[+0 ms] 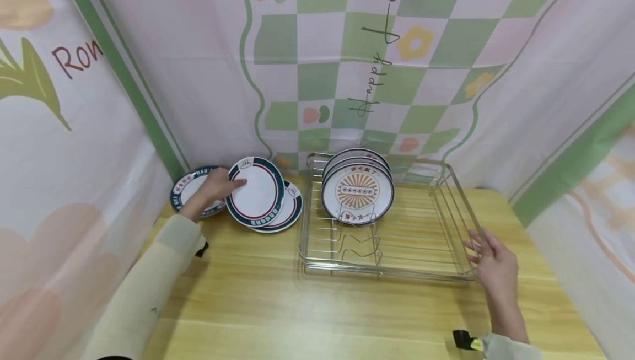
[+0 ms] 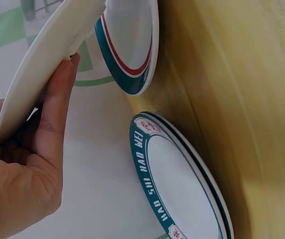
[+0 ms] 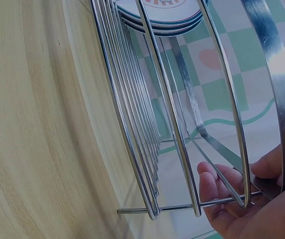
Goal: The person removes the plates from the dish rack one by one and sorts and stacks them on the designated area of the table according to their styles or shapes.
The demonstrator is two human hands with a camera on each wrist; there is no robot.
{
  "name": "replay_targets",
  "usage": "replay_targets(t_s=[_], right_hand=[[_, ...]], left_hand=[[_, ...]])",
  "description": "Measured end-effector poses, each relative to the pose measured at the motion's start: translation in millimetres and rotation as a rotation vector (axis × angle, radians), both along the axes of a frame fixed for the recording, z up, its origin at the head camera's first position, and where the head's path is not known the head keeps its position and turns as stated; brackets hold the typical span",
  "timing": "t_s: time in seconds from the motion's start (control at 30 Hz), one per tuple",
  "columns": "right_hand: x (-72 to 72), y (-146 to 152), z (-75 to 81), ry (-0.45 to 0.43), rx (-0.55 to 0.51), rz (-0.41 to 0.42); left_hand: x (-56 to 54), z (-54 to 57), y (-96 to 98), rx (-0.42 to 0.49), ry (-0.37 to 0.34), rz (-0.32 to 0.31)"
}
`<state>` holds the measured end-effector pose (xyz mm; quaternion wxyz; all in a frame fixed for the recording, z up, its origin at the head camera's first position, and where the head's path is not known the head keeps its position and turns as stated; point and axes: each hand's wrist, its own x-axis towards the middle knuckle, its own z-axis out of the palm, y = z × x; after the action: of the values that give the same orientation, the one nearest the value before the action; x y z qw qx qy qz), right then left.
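My left hand (image 1: 217,188) pinches the edge of a white plate (image 1: 258,189) with a teal rim and a thin red ring, thumb on its face. In the left wrist view the plate (image 2: 47,55) is tilted, and the fingers of my left hand (image 2: 38,164) lie along its underside. A matching plate (image 1: 291,212) lies partly hidden behind it on the table. My right hand (image 1: 498,265) grips the right side of a metal wire dish rack (image 1: 387,272). In the right wrist view its fingers (image 3: 209,189) curl around the rack's end bars.
Several white plates with an orange sunburst pattern (image 1: 357,192) stand in the rack's left part, leaning back. Stacked teal-rimmed plates with lettering (image 2: 177,184) lie at the table's far left. Printed cloth (image 1: 322,84) hangs behind the wooden table (image 1: 317,316).
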<state>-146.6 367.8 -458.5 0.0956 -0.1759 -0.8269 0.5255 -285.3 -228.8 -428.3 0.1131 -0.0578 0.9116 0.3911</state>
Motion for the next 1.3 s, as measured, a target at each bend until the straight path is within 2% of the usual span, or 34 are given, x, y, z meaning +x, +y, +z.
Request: replay_targets(t_s=[0.27, 0.53, 0.67, 0.93, 1.3], right_hand=[[0.2, 0.2, -1.6, -0.002, 0.023, -0.011], [0.3, 2.1, -1.7, 0.016, 0.045, 0.014], [0.7, 0.4, -0.8, 0.017, 0.044, 0.011], [-0.3, -1.6, -0.2, 0.023, 0.073, -0.003], [0.2, 0.8, -2.2, 0.024, 0.027, -0.004]], left_hand=[[-0.7, -3.1, 4.9, 0.001, -0.026, -0.002], [0.7, -10.0, 9.4, 0.002, 0.01, -0.014], [-0.6, -16.2, 10.1, -0.042, 0.032, 0.013], [-1.0, -24.8, 8.5, -0.076, 0.004, 0.08], [1.7, -29.7, 8.9, -0.167, 0.053, 0.039]])
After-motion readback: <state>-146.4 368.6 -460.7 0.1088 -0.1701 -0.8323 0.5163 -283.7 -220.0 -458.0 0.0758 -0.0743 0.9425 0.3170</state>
